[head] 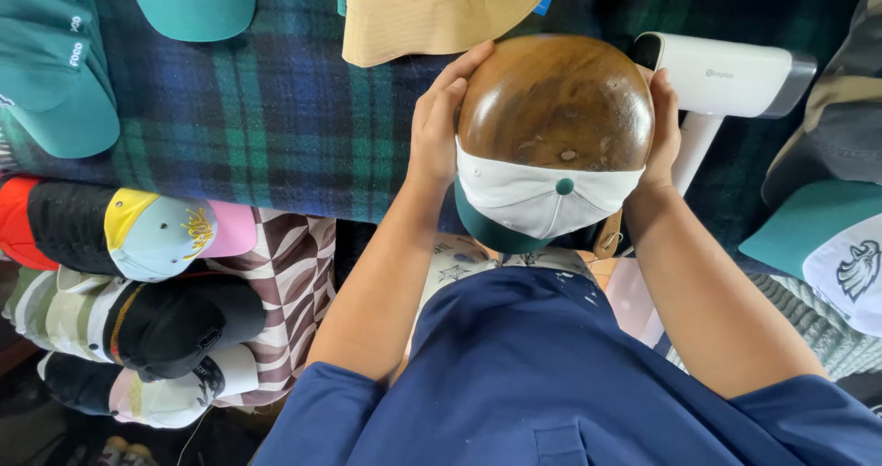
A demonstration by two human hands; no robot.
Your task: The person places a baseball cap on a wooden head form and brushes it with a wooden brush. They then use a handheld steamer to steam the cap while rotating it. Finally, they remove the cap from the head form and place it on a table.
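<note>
A rounded brown wooden hat block (pixel 557 98) stands at the near edge of a plaid-covered table. A white cap with a green brim and green top button (pixel 542 199) sits partly pulled over the block's near side. My left hand (pixel 439 121) presses against the block's left side, fingers reaching up over its edge. On the block's right side my right hand (pixel 663 121) grips where the cap's rim meets the wood. Both arms come up from my blue shirt.
A white handheld steamer (pixel 726 85) lies right of the block. A tan bucket hat (pixel 432 11) and teal caps (pixel 55 71) lie on the dark plaid cloth (pixel 266 117). Stacked caps (pixel 156 273) pile at the left; another green-and-white cap (pixel 831 245) lies at the right.
</note>
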